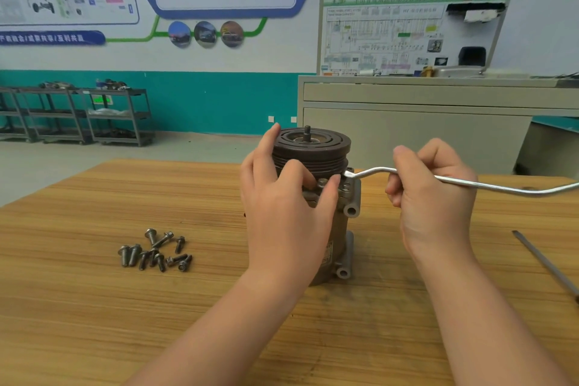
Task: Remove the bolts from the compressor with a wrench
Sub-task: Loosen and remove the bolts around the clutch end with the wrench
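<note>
The compressor (313,150) stands upright on the wooden table (125,307), its dark grooved pulley on top. My left hand (282,213) wraps around its left and front side, thumb and fingers at a bolt head (322,182) just under the pulley. My right hand (432,194) grips the long silver wrench (488,186), whose ring end (349,173) sits on a bolt at the compressor's upper right. Several loose bolts (155,251) lie in a pile on the table to the left.
A thin metal rod (545,263) lies on the table at the right edge. Behind the table stands a grey training bench (423,110) with a wiring diagram board. Metal shelf carts (78,113) line the far left wall.
</note>
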Available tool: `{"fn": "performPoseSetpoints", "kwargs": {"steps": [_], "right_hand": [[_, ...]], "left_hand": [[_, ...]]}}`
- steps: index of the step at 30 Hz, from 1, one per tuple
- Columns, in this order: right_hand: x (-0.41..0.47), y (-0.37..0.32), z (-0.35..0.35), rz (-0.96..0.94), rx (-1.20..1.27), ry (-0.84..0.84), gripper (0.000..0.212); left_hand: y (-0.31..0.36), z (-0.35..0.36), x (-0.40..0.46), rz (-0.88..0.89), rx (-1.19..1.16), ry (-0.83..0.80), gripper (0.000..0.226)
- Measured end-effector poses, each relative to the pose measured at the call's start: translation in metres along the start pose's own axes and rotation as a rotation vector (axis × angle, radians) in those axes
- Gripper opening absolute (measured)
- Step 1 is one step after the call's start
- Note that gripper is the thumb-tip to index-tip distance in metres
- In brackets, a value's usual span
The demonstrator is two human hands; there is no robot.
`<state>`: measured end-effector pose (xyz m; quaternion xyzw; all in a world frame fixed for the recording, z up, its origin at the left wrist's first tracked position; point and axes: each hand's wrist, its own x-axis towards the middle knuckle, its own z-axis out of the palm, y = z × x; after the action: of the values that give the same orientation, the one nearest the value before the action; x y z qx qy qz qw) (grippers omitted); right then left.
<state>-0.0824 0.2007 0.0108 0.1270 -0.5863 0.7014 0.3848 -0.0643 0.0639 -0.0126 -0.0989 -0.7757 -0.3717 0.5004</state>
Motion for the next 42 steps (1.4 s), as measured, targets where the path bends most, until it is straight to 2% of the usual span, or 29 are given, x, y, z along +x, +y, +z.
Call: {"fn": "performPoseSetpoints", "kwargs": {"steps": [4, 8, 12, 17, 20, 24, 26, 28, 30, 32, 34, 36, 39, 42], "right_hand": [[-0.002, -0.005, 0.0, 0.038, 0.106, 0.0, 0.034], [-0.005, -0.009, 0.005, 0.055, 0.197, -0.102, 0.034], [-0.013, -0.015, 0.01, -0.083, -0.002, -0.167, 0.032], [-0.031, -0.025, 0.022, -0.355, -0.311, -0.109, 0.04], [-0.038, -0.041, 0.034, -0.502, -0.551, -0.142, 0.041], [-0.047, -0.055, 0.06, -0.474, -0.837, -0.175, 0.039], [-0.053, -0.053, 0.057, -0.433, -0.832, -0.163, 0.037], [-0.058, -0.051, 0.045, -0.278, -0.678, -0.105, 0.035], [-0.053, -0.049, 0.031, 0.014, -0.315, -0.086, 0.031], [-0.036, -0.045, 0.017, 0.386, 0.107, -0.139, 0.033], [-0.014, -0.038, 0.009, 0.735, 0.315, -0.175, 0.017], [0.003, -0.032, 0.009, 0.918, 0.38, -0.21, 0.012], [0.017, -0.023, 0.017, 0.892, 0.352, -0.237, 0.019], [0.022, -0.026, 0.022, 0.638, 0.389, -0.191, 0.027]], "left_hand": [[0.003, -0.001, 0.0, 0.074, 0.067, 0.031, 0.033], [-0.001, -0.006, -0.002, 0.036, 0.07, -0.015, 0.032], [-0.007, -0.008, -0.004, -0.001, 0.007, -0.044, 0.018], [-0.01, -0.005, -0.005, -0.024, -0.086, -0.081, 0.01], [-0.012, -0.005, -0.005, -0.061, -0.173, -0.127, 0.012], [-0.012, -0.005, -0.002, -0.129, -0.296, -0.139, 0.027], [-0.009, -0.008, -0.002, -0.133, -0.305, -0.142, 0.028], [-0.009, -0.009, -0.004, -0.112, -0.257, -0.163, 0.022], [-0.013, -0.006, -0.005, -0.089, -0.246, -0.151, 0.018], [-0.014, -0.004, -0.004, -0.089, -0.258, -0.132, 0.015], [-0.015, -0.003, -0.004, -0.09, -0.269, -0.123, 0.016], [-0.016, -0.002, -0.004, -0.078, -0.273, -0.119, 0.016], [-0.019, -0.001, -0.005, -0.065, -0.269, -0.121, 0.014], [-0.023, 0.0, -0.005, -0.063, -0.257, -0.152, 0.013]]}}
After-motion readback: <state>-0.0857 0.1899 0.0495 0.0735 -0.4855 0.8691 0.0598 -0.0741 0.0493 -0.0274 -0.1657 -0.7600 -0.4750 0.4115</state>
